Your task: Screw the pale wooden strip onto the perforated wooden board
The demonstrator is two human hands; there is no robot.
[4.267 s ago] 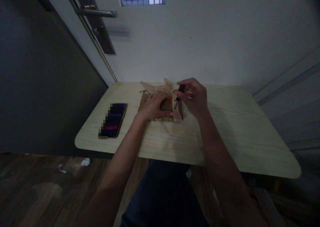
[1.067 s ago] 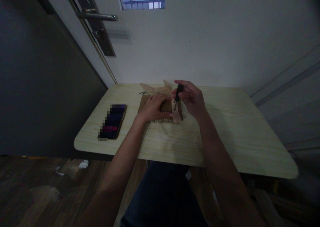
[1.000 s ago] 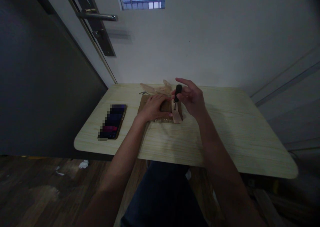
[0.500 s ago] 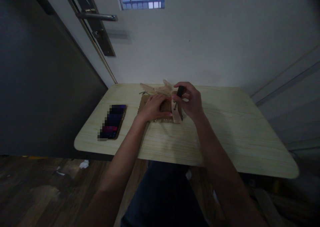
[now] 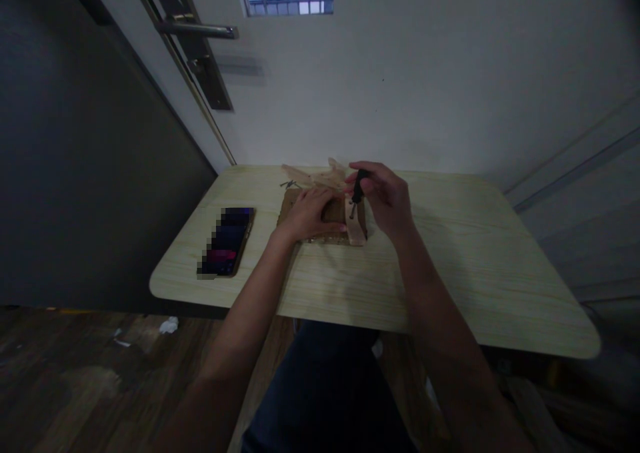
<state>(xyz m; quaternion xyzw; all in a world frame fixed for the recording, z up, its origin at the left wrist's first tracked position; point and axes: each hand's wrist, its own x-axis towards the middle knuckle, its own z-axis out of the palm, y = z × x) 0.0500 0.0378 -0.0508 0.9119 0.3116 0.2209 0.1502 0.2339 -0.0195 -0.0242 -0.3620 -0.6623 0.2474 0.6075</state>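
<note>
In the head view a brown board, which looks like cardboard [image 5: 333,212], lies on the table with a pale strip [image 5: 355,232] across its right end. My left hand [image 5: 310,214] rests on the board, fingers stretched out and thumb spread toward the strip. My right hand [image 5: 393,196] is closed on a small screwdriver [image 5: 359,185] with a black handle. Its thin shaft points down at the strip, where a small dark screw head seems to sit. Crumpled pale material [image 5: 320,174] lies behind the board, and several loose screws [image 5: 289,184] lie at its far left corner.
A phone [image 5: 229,243] lies on the left of the light wooden table [image 5: 475,260]. A white door [image 5: 425,73] with a metal handle [image 5: 200,30] rises just behind the table. White scraps [image 5: 169,325] are on the floor at left.
My right hand's fingers have shifted on the screwdriver handle, and more of its shaft shows. My left hand stays on the board. The view has moved slightly.
</note>
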